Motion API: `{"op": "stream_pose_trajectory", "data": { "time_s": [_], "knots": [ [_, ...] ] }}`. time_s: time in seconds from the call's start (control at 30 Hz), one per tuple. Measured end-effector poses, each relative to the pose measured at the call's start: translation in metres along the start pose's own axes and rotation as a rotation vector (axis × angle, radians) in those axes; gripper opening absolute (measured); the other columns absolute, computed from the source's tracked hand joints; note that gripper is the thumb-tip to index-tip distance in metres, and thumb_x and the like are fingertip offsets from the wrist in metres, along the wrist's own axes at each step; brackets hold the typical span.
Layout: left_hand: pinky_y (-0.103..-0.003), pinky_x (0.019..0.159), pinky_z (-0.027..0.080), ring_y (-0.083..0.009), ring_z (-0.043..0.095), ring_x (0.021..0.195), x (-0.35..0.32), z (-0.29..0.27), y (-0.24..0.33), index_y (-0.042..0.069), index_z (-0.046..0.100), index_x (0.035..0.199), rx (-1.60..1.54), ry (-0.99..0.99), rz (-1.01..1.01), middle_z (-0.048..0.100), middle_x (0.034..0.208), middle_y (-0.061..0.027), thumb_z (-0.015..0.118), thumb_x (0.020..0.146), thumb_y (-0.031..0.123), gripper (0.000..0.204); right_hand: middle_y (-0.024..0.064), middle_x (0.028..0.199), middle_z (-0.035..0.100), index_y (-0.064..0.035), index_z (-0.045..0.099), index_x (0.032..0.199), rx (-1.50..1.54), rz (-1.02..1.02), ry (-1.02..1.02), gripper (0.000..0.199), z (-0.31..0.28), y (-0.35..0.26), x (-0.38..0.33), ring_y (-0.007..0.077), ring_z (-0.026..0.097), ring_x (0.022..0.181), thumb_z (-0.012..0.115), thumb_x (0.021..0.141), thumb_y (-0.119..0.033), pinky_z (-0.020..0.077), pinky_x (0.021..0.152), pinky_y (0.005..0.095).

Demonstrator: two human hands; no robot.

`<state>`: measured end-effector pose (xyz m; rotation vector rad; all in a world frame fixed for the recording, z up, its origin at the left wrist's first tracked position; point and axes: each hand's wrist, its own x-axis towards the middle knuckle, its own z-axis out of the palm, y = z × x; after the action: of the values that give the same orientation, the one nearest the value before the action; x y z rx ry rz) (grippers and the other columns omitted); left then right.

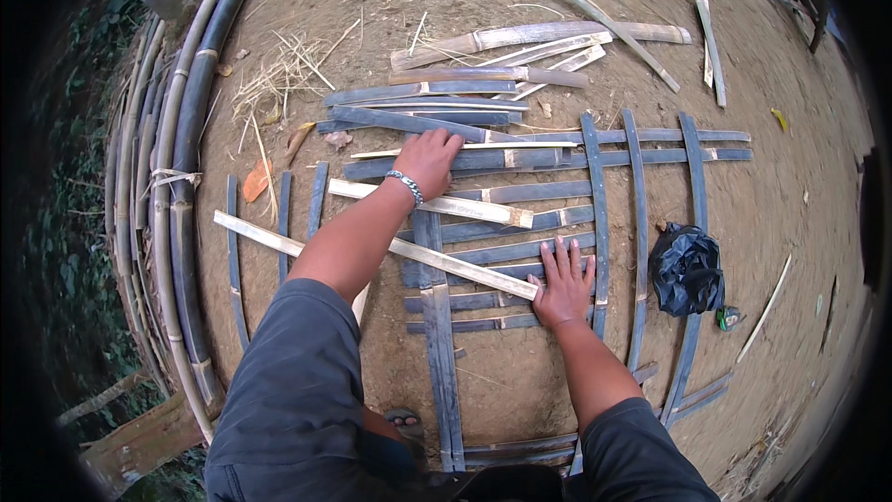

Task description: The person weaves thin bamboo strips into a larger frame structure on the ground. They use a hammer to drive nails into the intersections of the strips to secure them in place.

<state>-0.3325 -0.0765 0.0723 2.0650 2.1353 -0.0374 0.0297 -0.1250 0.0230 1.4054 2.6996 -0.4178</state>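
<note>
My left hand (430,162), with a chain bracelet at its wrist, reaches to the far side of a bamboo lattice. Its fingers curl over a dark bamboo strip (511,159); the fingertips are partly hidden. A thin pale strip (530,144) lies just behind that strip. My right hand (563,286) rests flat on the dark crosswise slats (497,253), fingers spread. Beside its thumb ends a long pale bamboo strip (465,270), which runs leftward beneath my left forearm. Another pale strip (474,211) lies slanted near my left wrist.
A black plastic bag (686,270) and a green tape measure (729,318) lie at the right. Long bamboo poles (190,158) line the left edge. Split bamboo pieces (548,34) and straw-like shavings (288,70) are scattered on the dirt beyond. Upright slats (639,223) cross the lattice.
</note>
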Motion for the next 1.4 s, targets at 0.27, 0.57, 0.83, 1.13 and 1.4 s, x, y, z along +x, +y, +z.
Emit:
{"op": "stream_pose_trajectory", "data": {
  "time_s": [0.27,0.57,0.83,1.13,1.4],
  "knots": [
    [-0.045,0.099,0.05,-0.0343,0.061,0.114,0.002,-0.018,-0.025,0.009,0.058,0.126,-0.053,-0.01,-0.012,0.063,0.117,-0.0141,0.081,0.07,0.017,0.062,0.0019,0.169,0.03,-0.0278,0.041,0.158,0.003,0.005,-0.023,0.066,0.001,0.002,-0.002,0.028,0.019,0.158,0.056,0.097,-0.05,0.0061,0.127,0.0581],
    [-0.045,0.102,0.05,-0.0334,0.06,0.12,0.04,-0.033,-0.043,0.011,0.053,0.122,0.042,-0.104,-0.095,0.062,0.123,-0.0137,0.082,0.072,0.013,0.058,0.0016,0.17,0.028,-0.0283,0.039,0.159,-0.014,0.009,-0.047,0.067,-0.001,0.004,0.0,0.0277,0.018,0.158,0.054,0.098,-0.051,0.0042,0.127,0.0581],
    [-0.045,0.1,0.052,-0.035,0.059,0.121,0.04,-0.033,-0.048,0.01,0.056,0.12,0.085,-0.129,-0.032,0.061,0.122,-0.014,0.082,0.072,0.012,0.055,0.0016,0.17,0.028,-0.0287,0.039,0.159,0.005,0.0,-0.022,0.067,-0.002,0.002,-0.001,0.0275,0.019,0.158,0.055,0.098,-0.051,0.0069,0.126,0.059],
    [-0.046,0.096,0.053,-0.0351,0.063,0.111,0.025,-0.026,-0.041,0.01,0.057,0.118,0.045,-0.057,-0.021,0.062,0.118,-0.0142,0.079,0.072,0.008,0.051,0.0018,0.168,0.031,-0.0283,0.042,0.157,0.023,-0.004,0.022,0.065,-0.001,0.001,-0.001,0.0284,0.022,0.157,0.057,0.097,-0.049,0.0091,0.126,0.0597],
    [-0.049,0.085,0.054,-0.0388,0.068,0.095,0.03,-0.019,-0.036,0.01,0.056,0.117,0.116,0.135,-0.045,0.071,0.091,-0.0164,0.073,0.076,0.006,0.045,0.0014,0.168,0.031,-0.028,0.042,0.157,0.034,0.0,0.046,0.065,0.0,0.006,-0.002,0.0279,0.022,0.157,0.058,0.097,-0.049,0.0102,0.126,0.0599]
  ]
}}
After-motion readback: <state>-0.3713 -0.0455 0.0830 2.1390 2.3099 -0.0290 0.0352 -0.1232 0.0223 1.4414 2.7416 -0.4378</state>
